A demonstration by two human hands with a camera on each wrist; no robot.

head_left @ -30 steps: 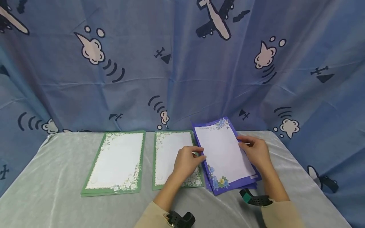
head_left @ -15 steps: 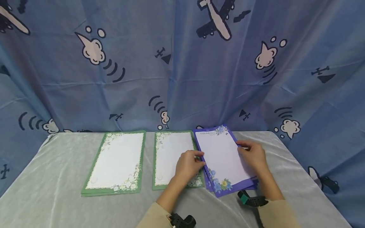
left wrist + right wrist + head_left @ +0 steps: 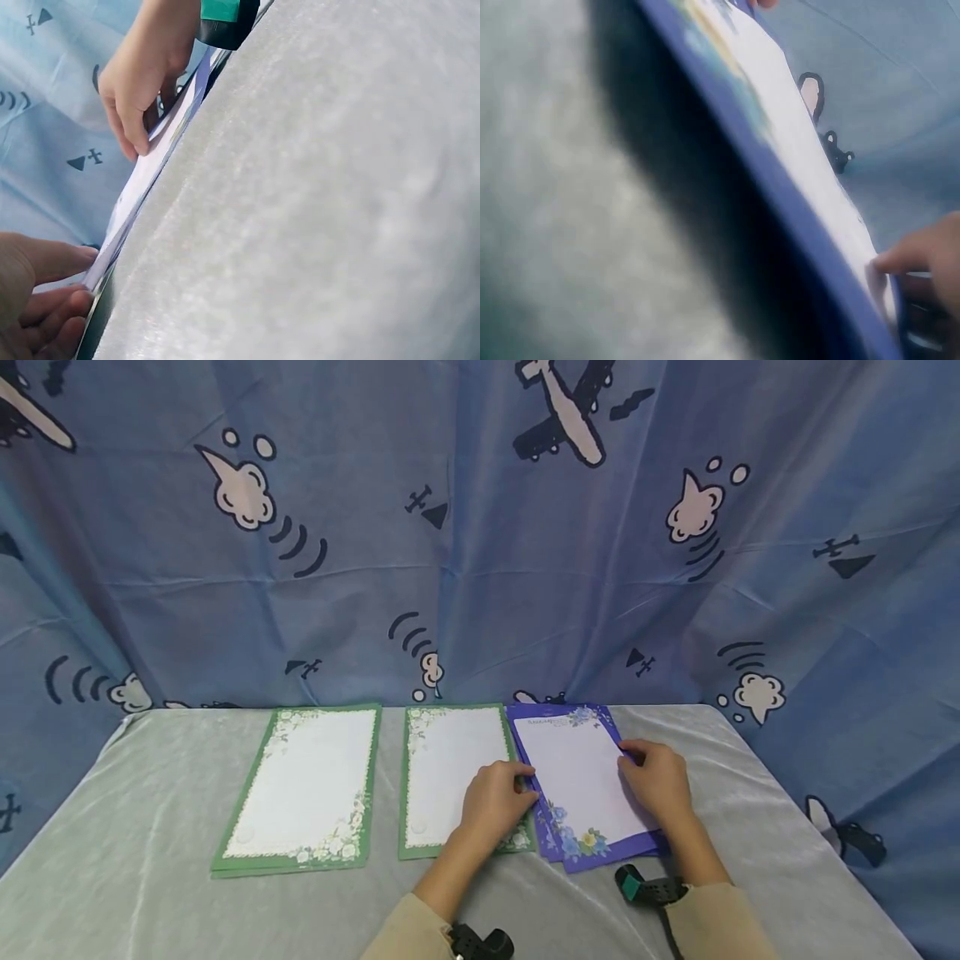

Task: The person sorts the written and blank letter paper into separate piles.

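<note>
A purple-bordered sheet of paper with blue flowers lies slightly askew over other purple-bordered sheets, whose edges peek out beneath it. My left hand pinches its left edge between thumb and fingers, reaching across a green-bordered sheet. On the opposite side my right hand pinches the right edge. Seen from the left wrist, the paper runs as a thin slanted band between both hands. From the right wrist, the purple border stands a little off the cloth, with a dark shadow under it.
Another green-bordered stack of sheets lies at the left. A pale velvety cloth covers the table. Behind the table's far edge hangs a blue curtain printed with planes and clouds.
Both hands have drawn the purple-bordered sheet toward me and lowered it, so its top edge now sits near the table's far edge. The right hand has shifted slightly left. Green-bordered stacks have stayed put.
</note>
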